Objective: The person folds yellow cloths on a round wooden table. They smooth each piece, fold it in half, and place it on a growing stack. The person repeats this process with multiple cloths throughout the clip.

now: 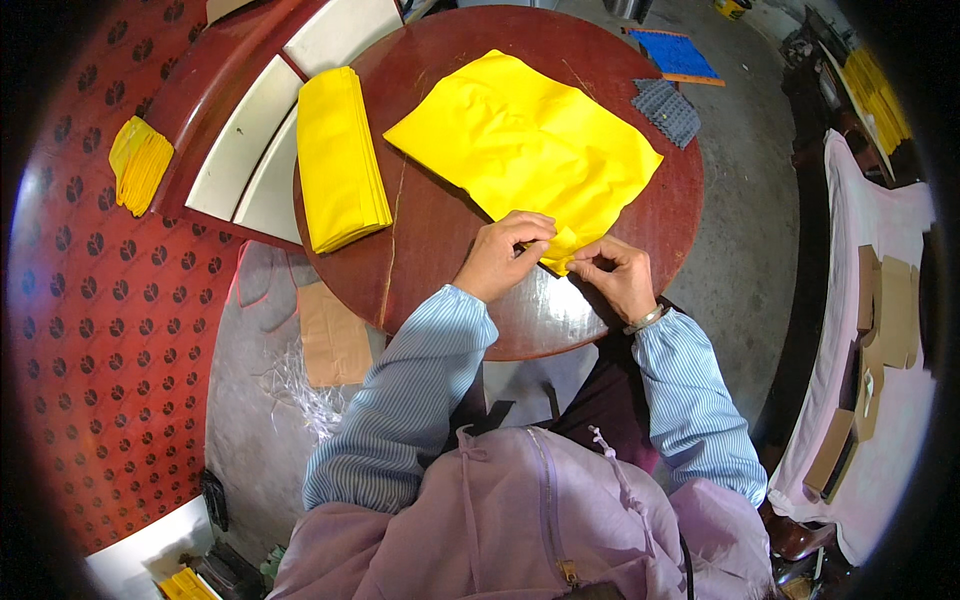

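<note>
A creased yellow cloth sheet (530,140) lies spread out, slightly askew, on a round red-brown table (425,245). At the corner closest to me the sheet is bunched up, and both hands hold it there. My left hand (503,257) has its fingers curled on the gathered edge. Just to its right, my right hand (620,278) pinches the same corner between thumb and fingers. The fingers hide part of the bunched corner. Left of the sheet, a thick stack of folded yellow cloth (342,160) sits on the table, apart from my hands.
A grey textured mat piece (667,112) lies at the table's right edge. Beyond it is a blue-topped item (678,57). A red-and-white cabinet (245,135) adjoins the table's left side. On the right, opened cardboard boxes (885,310) rest on a pale cloth cover (840,230).
</note>
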`<act>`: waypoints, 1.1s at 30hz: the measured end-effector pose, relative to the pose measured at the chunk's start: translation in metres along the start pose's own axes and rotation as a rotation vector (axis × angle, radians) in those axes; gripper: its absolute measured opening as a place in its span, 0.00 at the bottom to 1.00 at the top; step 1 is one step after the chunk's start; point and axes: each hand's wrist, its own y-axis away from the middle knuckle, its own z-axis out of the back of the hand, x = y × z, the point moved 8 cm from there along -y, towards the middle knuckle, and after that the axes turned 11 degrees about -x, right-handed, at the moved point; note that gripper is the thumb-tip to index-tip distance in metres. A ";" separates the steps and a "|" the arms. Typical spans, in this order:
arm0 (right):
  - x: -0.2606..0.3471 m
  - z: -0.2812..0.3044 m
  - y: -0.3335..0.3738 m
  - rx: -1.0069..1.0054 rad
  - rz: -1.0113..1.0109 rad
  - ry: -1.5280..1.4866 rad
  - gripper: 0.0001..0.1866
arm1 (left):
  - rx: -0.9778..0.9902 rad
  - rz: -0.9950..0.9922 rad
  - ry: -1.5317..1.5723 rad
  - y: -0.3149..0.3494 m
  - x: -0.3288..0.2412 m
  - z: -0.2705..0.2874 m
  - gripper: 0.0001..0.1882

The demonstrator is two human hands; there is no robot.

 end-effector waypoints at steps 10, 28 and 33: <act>-0.003 -0.001 -0.001 0.004 -0.046 -0.033 0.09 | 0.068 -0.030 0.027 0.000 0.000 0.000 0.15; -0.062 0.123 -0.124 -0.560 0.197 0.446 0.17 | -0.161 -0.216 -0.064 0.003 -0.023 -0.003 0.14; -0.100 0.125 -0.175 -0.404 0.294 1.096 0.21 | -0.222 -0.201 -0.054 0.004 -0.023 -0.004 0.13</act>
